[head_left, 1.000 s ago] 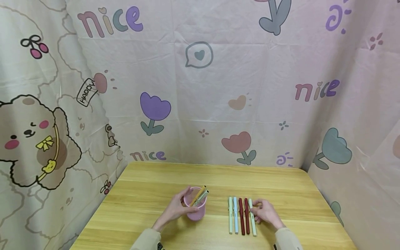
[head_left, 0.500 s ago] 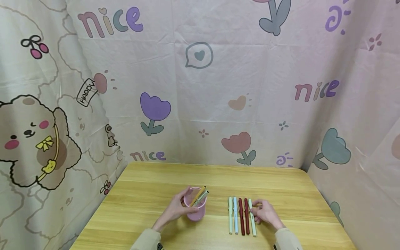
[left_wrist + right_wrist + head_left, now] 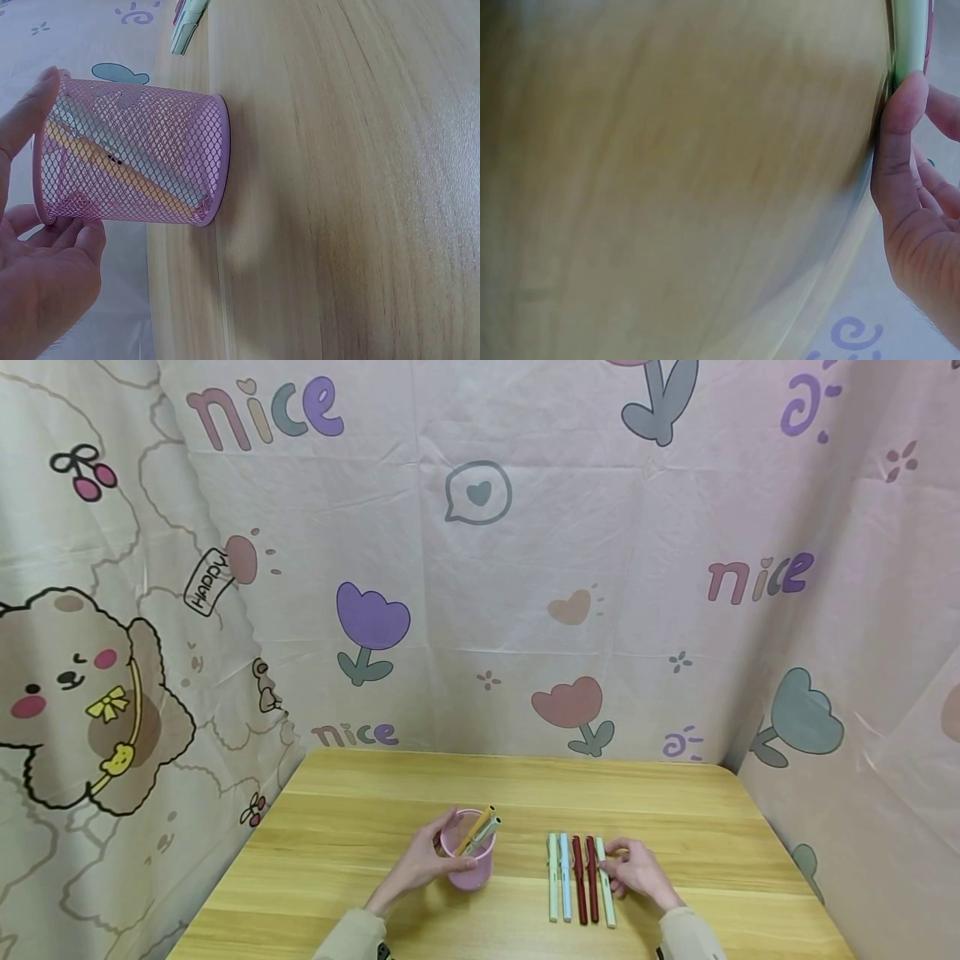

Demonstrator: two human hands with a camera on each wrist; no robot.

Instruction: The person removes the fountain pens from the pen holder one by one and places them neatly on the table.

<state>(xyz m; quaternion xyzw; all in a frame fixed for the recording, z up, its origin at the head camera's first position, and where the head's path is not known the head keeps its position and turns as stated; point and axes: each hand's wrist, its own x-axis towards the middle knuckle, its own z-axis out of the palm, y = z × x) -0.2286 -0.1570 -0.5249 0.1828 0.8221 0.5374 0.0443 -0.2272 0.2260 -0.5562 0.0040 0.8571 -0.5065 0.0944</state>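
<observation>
My left hand grips a pink mesh pen cup near its rim, with the thumb on the near side. Inside the cup lean an orange pen and a pale green pen. My right hand pinches the rightmost pen of a row, a pale green pen lying on the table. In the right wrist view, the thumb lies against that pen; the other fingers are partly hidden.
Left of that pen lie two dark red pens, one beside the other, a light blue pen and another pale green pen. The wooden table ends at a patterned curtain behind and at the sides.
</observation>
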